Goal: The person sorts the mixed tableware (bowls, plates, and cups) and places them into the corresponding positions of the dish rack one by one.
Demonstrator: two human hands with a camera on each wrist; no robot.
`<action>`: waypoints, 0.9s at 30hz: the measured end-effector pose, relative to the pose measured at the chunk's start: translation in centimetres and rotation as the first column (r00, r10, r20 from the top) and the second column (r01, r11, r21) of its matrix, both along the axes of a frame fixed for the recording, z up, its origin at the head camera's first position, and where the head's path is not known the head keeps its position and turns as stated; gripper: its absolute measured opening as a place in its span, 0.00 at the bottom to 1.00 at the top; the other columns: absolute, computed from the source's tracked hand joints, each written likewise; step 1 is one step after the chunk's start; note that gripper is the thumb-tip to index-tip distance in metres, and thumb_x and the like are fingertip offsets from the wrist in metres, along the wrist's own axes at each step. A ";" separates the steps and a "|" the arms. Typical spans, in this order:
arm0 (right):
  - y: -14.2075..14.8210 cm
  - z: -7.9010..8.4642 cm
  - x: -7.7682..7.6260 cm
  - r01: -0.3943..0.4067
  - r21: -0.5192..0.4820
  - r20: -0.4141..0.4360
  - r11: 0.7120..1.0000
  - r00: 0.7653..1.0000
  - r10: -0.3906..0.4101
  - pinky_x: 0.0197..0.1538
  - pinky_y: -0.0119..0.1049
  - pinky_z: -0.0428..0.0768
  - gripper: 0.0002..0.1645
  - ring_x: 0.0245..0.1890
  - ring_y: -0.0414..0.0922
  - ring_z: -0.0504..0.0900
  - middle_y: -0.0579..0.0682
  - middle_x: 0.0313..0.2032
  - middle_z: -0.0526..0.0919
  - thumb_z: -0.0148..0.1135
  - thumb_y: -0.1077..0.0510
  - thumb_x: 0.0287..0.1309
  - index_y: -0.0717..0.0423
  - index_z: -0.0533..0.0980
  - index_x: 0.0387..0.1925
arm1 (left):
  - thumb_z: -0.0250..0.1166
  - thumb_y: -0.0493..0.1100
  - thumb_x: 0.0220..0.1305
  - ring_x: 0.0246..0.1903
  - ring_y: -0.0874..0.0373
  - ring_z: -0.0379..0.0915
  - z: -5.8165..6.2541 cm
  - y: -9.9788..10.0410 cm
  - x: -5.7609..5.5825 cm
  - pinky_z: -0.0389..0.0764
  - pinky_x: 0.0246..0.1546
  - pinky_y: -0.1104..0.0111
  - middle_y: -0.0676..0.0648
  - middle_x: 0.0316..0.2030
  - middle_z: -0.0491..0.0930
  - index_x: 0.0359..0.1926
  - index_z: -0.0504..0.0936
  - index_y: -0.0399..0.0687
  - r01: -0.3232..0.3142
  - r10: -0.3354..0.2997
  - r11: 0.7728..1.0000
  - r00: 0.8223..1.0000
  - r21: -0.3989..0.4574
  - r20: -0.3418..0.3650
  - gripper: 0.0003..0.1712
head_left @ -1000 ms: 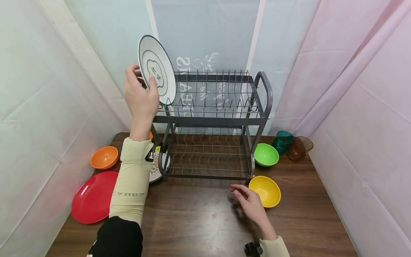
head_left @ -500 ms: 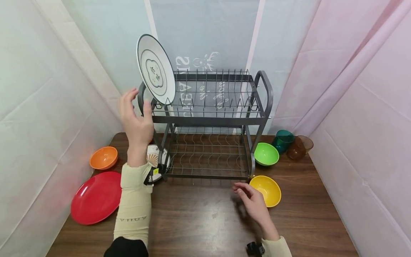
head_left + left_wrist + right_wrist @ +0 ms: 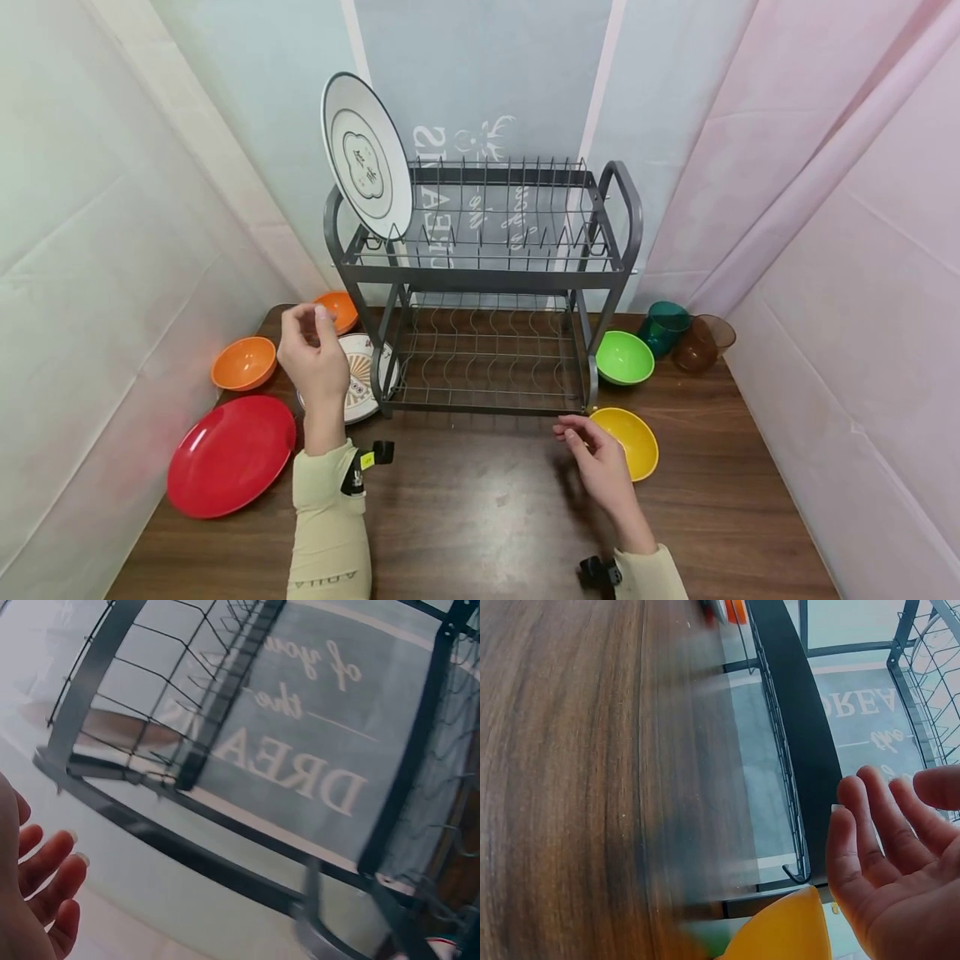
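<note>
A white plate with a dark rim (image 3: 367, 158) leans upright in the left end of the upper tier of a black two-tier dish rack (image 3: 480, 277). My left hand (image 3: 315, 358) hovers over the left side of the table, holding nothing, its fingers loosely bent. Below and beside it lies a patterned white plate (image 3: 362, 379), partly hidden by that hand. My right hand (image 3: 600, 467) is held loosely beside a yellow bowl (image 3: 633, 442), in front of the rack, with nothing in its fingers. In the right wrist view the bowl (image 3: 784, 930) shows just below the right hand (image 3: 892, 862).
A red plate (image 3: 231, 457) and an orange bowl (image 3: 244, 364) sit at the left; another orange bowl (image 3: 337, 311) is behind the left hand. Right of the rack stand a green bowl (image 3: 625, 358), a teal cup (image 3: 664, 327) and a brown cup (image 3: 703, 342). Curtains enclose the table.
My left hand has let go of the white plate, which now stays in the rack, and has come down toward the table. The right hand has barely shifted.
</note>
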State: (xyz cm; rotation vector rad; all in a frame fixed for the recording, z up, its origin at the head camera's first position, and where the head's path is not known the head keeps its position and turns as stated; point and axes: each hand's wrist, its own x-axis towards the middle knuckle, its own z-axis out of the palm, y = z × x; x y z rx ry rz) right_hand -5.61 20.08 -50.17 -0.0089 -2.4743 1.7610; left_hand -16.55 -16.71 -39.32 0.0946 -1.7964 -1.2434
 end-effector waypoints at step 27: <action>-1.0 -0.5 1.1 0.012 -0.042 -0.012 0.999 1.000 -0.012 0.46 0.28 0.80 0.08 0.41 0.51 0.85 0.56 0.39 0.86 0.56 0.66 0.70 0.64 0.80 0.45 | 0.61 0.45 0.69 0.23 0.50 0.73 -8.3 0.7 5.3 0.68 0.28 0.56 0.47 0.21 0.78 0.30 0.83 0.45 0.039 0.099 0.959 0.882 -0.282 0.461 0.12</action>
